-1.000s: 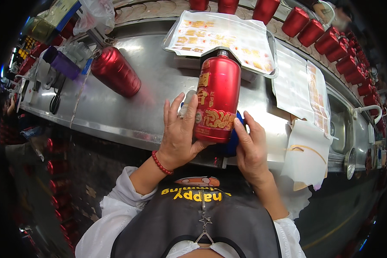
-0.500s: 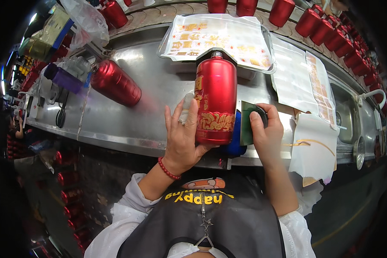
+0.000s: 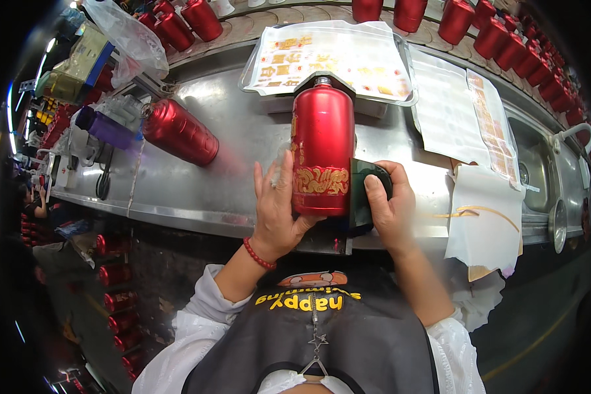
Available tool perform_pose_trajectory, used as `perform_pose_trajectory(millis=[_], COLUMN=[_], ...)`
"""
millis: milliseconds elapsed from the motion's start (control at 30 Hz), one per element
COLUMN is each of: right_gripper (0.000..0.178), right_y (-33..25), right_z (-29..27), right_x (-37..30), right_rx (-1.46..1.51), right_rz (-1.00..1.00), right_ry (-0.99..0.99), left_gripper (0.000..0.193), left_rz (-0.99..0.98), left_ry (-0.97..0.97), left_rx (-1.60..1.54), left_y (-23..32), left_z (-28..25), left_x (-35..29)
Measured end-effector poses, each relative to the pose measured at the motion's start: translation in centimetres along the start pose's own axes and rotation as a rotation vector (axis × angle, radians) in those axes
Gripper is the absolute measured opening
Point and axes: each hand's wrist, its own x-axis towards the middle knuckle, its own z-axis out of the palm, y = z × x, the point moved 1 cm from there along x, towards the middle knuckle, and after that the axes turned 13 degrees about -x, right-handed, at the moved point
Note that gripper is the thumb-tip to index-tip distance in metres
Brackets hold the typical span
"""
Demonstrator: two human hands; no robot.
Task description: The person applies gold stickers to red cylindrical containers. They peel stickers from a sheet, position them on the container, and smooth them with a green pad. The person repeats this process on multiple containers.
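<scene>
A glossy red bottle (image 3: 325, 134) with gold decoration lies with its neck pointing away from me, against a dark angled holder (image 3: 345, 85). My left hand (image 3: 275, 203) grips its lower left side, fingers stretched along the wall and thumb at the base. A whitish wrap covers one of those fingers. In my right hand (image 3: 391, 203) is a dark green scraper (image 3: 361, 190), held by its rounded dark handle. Its flat blade meets the bottle's lower right side. Past the holder, a tray carries a white sheet of gold decals (image 3: 328, 52).
Another red bottle (image 3: 180, 131) lies on the steel counter (image 3: 236, 98) at left, near a purple bottle (image 3: 105, 127). More decal sheets (image 3: 450, 108) and white paper (image 3: 482, 210) are at right, before a sink (image 3: 528, 157). Red bottles (image 3: 453, 21) line the far conveyor.
My right hand and the scraper have moved left, with the blade now against the bottle. The bottle looks slightly turned, and the blue object under it is now mostly hidden.
</scene>
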Motion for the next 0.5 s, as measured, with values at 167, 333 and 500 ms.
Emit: perform_pose_trajectory(millis=[167,333,500], right_gripper=[0.020,0.026,0.025], right_y=[0.2,-3.7,-4.7], right_z=[-1.0,-2.5,-3.1], right_x=[0.9,1.5,3.2], right_rx=[0.040,-0.551,-0.210], right_rz=[0.109,-0.652,-0.354], right_ry=[-0.098,0.004,-0.341], left_gripper=[0.106,0.104,0.106], left_rz=[-0.030,0.062,0.010], left_ry=[-0.028,-0.077,0.007], left_rx=[0.017,0.188,0.072], left_y=[-0.7,0.8,0.1], left_z=[-0.5,-2.0,-1.1], left_x=[-0.1,0.9,0.4])
